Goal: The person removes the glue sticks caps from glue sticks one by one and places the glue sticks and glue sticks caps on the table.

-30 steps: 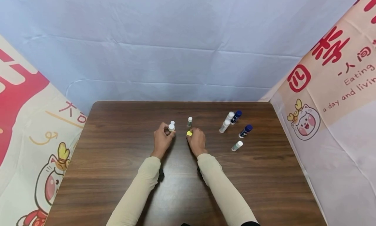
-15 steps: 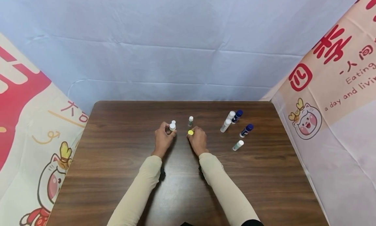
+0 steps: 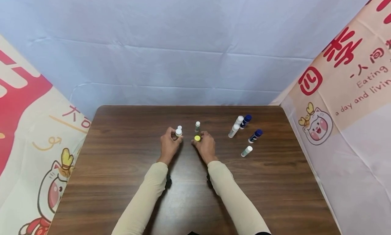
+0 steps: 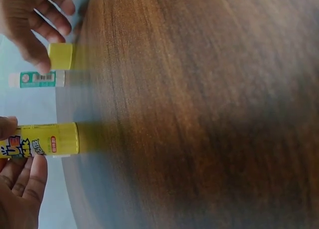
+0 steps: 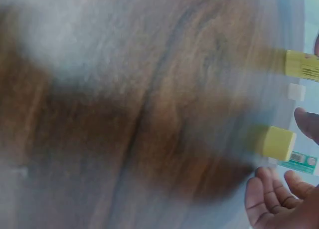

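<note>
My left hand [image 3: 169, 145] grips an upright yellow glue stick [image 4: 55, 138] between thumb and fingers. Its white top [image 3: 178, 132] faces up, and its lower end is close over the table. A yellow cap [image 3: 197, 138] stands on the table to the right of it. Around that cap my right hand [image 3: 206, 147] is spread, thumb on one side and fingers on the other; in the right wrist view gaps show between them and the cap [image 5: 278, 143]. Just behind the cap stands a green-and-white glue stick [image 3: 197, 127]. A small white piece [image 5: 296, 92] is behind the held glue stick.
Toward the right of the brown wooden table [image 3: 122, 194] stand two white glue sticks [image 3: 234, 130], two blue-capped ones [image 3: 255, 136] and a green-and-white one [image 3: 246, 151]. A pale cloth wall [image 3: 183, 69] rises behind the far edge, with printed cloths at both sides.
My right hand has let go of the yellow cap; its thumb and fingers have spread apart around it. The left hand keeps hold of the yellow glue stick in nearly the same place.
</note>
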A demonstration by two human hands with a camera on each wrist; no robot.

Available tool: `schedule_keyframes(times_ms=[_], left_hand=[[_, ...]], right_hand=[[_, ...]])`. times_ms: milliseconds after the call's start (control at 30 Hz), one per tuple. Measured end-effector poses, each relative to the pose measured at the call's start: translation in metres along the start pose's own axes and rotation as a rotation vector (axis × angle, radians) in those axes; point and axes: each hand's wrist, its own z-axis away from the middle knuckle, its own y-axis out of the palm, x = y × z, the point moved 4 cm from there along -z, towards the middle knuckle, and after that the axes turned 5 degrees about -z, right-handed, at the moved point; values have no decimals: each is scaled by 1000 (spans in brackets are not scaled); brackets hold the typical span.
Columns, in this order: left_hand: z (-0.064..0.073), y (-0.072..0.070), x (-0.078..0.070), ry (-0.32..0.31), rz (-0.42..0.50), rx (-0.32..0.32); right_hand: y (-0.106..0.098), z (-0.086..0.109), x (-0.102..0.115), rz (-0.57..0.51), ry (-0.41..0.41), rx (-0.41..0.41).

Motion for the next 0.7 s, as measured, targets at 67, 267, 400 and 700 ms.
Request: schedule_keyframes(times_ms=[67,267,400,700], left_hand=[[0,0,0,-4,-5,4],[-2,-2,0,-30,-7,24],[-3,-1,-1,-37,-7,47],[-3,3,-1,-34,-13,48]], right_hand=[[-4,3,1,7,17,-8],[-21,10,10,10,-21,-84],[-35,13,15,-13,-86,-158],[-70,24,15,-95,-152,-308]])
